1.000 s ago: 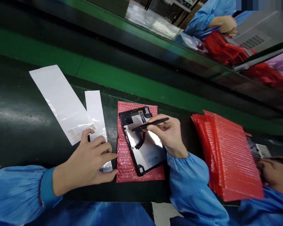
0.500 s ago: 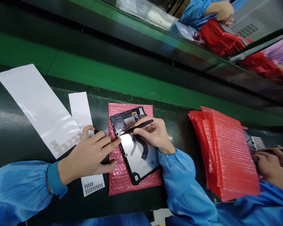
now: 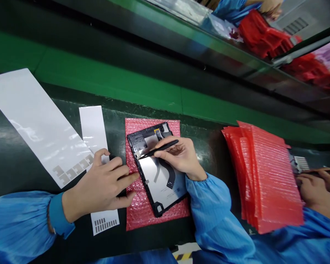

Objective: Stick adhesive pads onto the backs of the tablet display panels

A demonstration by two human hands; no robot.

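Note:
A tablet screen assembly (image 3: 156, 176) in a black frame lies tilted on a pink bubble-wrap bag (image 3: 136, 216). Its silvery back carries a dark ribbon cable (image 3: 168, 169). My right hand (image 3: 181, 154) pinches black tweezers (image 3: 165, 145), whose tips point at the frame's left edge. The right hand rests over the assembly and hides part of its right side. Fingers apart, my left hand (image 3: 104, 187) hovers beside the assembly's left edge with nothing in it. It partly covers a narrow white sticker sheet (image 3: 93, 124) bearing small grey pieces.
A larger white sheet (image 3: 35, 121) with grey stickers lies at the left. Several red bubble bags (image 3: 272, 179) are stacked at the right, beside a co-worker's hands (image 3: 316, 187). Beyond the bench's raised back, more red bags (image 3: 261, 33) lie near another person's hand.
My left fingertips have drawn back slightly from the frame's left edge. The right hand and tweezers stay almost in place on the assembly, while the view has shifted a little.

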